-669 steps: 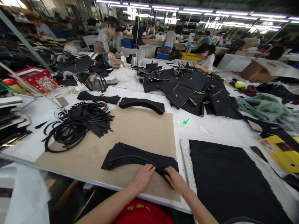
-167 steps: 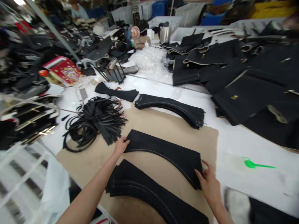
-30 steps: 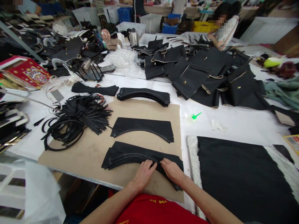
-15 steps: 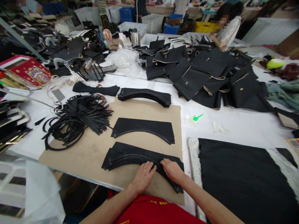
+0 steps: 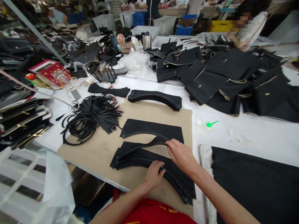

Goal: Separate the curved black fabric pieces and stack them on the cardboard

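A stack of curved black leather-like pieces [image 5: 133, 161] lies on the brown board close to my body. My left hand [image 5: 155, 175] has its fingers curled over the stack's arched edge, holding it. Pinched in my right hand [image 5: 181, 153] is the edge of the top black leather piece [image 5: 149, 143], which bows upward off the stack while its left end still touches the pile. Just beyond lies another flat black piece [image 5: 151, 127] with a stitched-looking curved edge. A thicker pile of curved pieces [image 5: 155, 98] sits at the board's far edge.
Left on the brown board [image 5: 93, 152] lies a bundle of black strips [image 5: 95, 115]. A large black sheet [image 5: 252, 183] is at right, near a small green-tipped item [image 5: 211, 124]. Black bag parts [image 5: 215, 74] are heaped behind. Another person [image 5: 249, 28] is at the far right.
My right hand has lifted the top piece's edge and moved up and away from the stack. My left hand stays at the curved edge. The view has shifted left.
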`<state>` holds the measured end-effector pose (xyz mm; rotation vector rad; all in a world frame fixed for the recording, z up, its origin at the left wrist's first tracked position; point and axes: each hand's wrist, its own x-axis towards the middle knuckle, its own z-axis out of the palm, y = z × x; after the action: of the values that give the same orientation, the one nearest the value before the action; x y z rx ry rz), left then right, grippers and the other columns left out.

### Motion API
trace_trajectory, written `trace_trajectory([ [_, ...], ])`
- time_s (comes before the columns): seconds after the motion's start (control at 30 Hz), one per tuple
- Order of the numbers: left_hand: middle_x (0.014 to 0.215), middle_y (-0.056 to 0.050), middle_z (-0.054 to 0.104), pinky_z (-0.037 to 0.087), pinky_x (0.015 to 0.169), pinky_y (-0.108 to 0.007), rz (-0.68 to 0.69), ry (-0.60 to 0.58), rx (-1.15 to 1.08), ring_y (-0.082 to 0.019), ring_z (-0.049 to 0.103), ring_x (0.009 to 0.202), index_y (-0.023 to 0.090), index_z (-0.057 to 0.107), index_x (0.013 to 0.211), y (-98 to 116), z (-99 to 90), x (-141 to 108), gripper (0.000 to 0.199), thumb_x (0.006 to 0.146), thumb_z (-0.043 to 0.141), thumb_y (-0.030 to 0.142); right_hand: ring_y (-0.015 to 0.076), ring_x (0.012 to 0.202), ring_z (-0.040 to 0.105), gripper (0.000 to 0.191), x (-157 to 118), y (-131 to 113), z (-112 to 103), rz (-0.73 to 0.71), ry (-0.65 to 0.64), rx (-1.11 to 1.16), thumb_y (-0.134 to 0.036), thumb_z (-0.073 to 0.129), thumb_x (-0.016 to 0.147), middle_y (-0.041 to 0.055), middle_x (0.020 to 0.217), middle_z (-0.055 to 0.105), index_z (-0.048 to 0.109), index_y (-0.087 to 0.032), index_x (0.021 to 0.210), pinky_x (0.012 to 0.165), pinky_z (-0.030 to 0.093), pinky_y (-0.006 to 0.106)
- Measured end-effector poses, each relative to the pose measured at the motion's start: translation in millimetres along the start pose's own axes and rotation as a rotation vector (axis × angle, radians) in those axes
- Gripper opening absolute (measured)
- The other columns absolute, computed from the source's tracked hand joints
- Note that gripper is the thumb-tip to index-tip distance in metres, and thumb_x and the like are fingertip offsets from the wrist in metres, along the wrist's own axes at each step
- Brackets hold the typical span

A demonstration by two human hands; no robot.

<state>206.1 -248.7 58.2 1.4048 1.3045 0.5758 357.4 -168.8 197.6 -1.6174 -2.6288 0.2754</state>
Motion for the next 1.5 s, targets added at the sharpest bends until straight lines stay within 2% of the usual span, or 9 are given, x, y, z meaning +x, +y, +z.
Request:
trace_trajectory([
  [0.13, 0.099, -0.010, 0.066, 0.052, 0.081, -0.036, -0.192, 0.232, -0.515, -0.019, 0.064, 0.086, 0.018, 0.058, 0.105, -8.4, -35.2, 21.5, 0.028, 0.083, 0.051, 0.033, 0.0174, 0.084, 0.058, 0.024, -9.0, 1.7, 1.9, -0.053, 0.050, 0.051, -0.019, 0.036, 0.094, 0.0037, 0.096, 0.058, 0.052, -0.021, 0.112, 0.071, 0.046, 0.029],
  [0.33, 0.090, -0.012, 0.068, 0.052, 0.089, -0.038, -0.345, 0.577, -1.103, -0.020, 0.066, 0.089, 0.014, 0.062, 0.083, -50.8, -115.6, 14.7, 0.012, 0.073, 0.056, 0.015, 0.0166, 0.080, 0.059, 0.023, -50.9, 33.1, 53.9, -0.051, 0.054, 0.053, -0.023, 0.036, 0.095, 0.0043, 0.094, 0.059, 0.053, -0.021, 0.111, 0.070, 0.049, 0.030],
  [0.57, 0.088, -0.013, 0.068, 0.053, 0.087, -0.051, -0.429, 0.750, -1.417, -0.026, 0.065, 0.096, 0.016, 0.062, 0.086, -76.7, -155.9, -4.2, 0.022, 0.082, 0.040, 0.019, 0.0191, 0.077, 0.057, 0.025, -69.9, 38.7, 104.0, -0.201, 0.131, -0.012, -0.009, 0.040, 0.090, 0.0056, 0.088, 0.060, 0.056, -0.016, 0.108, 0.069, 0.046, 0.034],
  [0.7, 0.100, -0.018, 0.067, 0.056, 0.079, -0.055, -0.581, 0.661, -1.356, -0.035, 0.064, 0.099, 0.012, 0.061, 0.098, -77.2, -171.8, -4.9, 0.033, 0.081, 0.058, 0.040, 0.0205, 0.085, 0.055, 0.037, -79.0, 34.6, 122.0, -0.215, 0.048, -0.031, 0.000, 0.041, 0.084, 0.0068, 0.096, 0.061, 0.054, -0.015, 0.116, 0.077, 0.045, 0.036],
  [0.83, 0.089, -0.015, 0.069, 0.060, 0.069, -0.039, -0.674, 0.562, -1.109, -0.027, 0.069, 0.081, 0.009, 0.063, 0.093, -74.6, -182.6, 3.9, 0.031, 0.065, 0.075, 0.008, 0.0208, 0.088, 0.053, 0.051, -92.5, 25.6, 130.1, -0.193, -0.066, -0.023, 0.004, 0.039, 0.081, 0.0067, 0.099, 0.061, 0.047, -0.013, 0.129, 0.082, 0.044, 0.036],
  [1.0, 0.082, -0.006, 0.069, 0.061, 0.064, -0.034, -0.618, 0.565, -0.860, -0.017, 0.067, 0.071, 0.013, 0.065, 0.090, -54.0, -196.9, 8.3, 0.032, 0.062, 0.072, 0.000, 0.0205, 0.084, 0.052, 0.059, -109.8, 30.9, 131.0, 0.009, -0.043, -0.039, 0.004, 0.036, 0.082, 0.0063, 0.093, 0.062, 0.033, -0.009, 0.139, 0.080, 0.042, 0.037],
  [1.2, 0.093, -0.007, 0.070, 0.060, 0.075, -0.038, -0.424, 0.571, -0.779, -0.020, 0.066, 0.083, 0.015, 0.067, 0.094, -20.3, -218.5, -3.9, 0.034, 0.061, 0.077, 0.009, 0.0201, 0.098, 0.052, 0.039, -112.3, 36.7, 106.3, 0.182, 0.150, 0.019, -0.006, 0.042, 0.089, 0.0057, 0.107, 0.061, 0.055, -0.021, 0.123, 0.086, 0.038, 0.037],
  [1.33, 0.092, -0.006, 0.070, 0.060, 0.074, -0.038, -0.444, 0.596, -0.736, -0.020, 0.066, 0.082, 0.016, 0.067, 0.092, -37.8, -218.3, -6.4, 0.033, 0.061, 0.075, 0.008, 0.0232, 0.108, 0.049, 0.048, -112.7, 27.5, 120.4, 0.276, 0.115, 0.054, -0.007, 0.040, 0.089, 0.0077, 0.119, 0.056, 0.047, -0.025, 0.132, 0.091, 0.038, 0.040],
  [1.5, 0.090, -0.007, 0.069, 0.060, 0.073, -0.039, -0.541, 0.574, -0.663, -0.020, 0.066, 0.081, 0.015, 0.067, 0.092, -75.5, -212.0, -5.4, 0.032, 0.062, 0.075, 0.008, 0.0237, 0.112, 0.047, 0.060, -122.8, 26.4, 150.6, 0.452, 0.052, 0.230, -0.002, 0.040, 0.077, 0.0099, 0.124, 0.052, 0.041, -0.017, 0.136, 0.096, 0.041, 0.039],
])
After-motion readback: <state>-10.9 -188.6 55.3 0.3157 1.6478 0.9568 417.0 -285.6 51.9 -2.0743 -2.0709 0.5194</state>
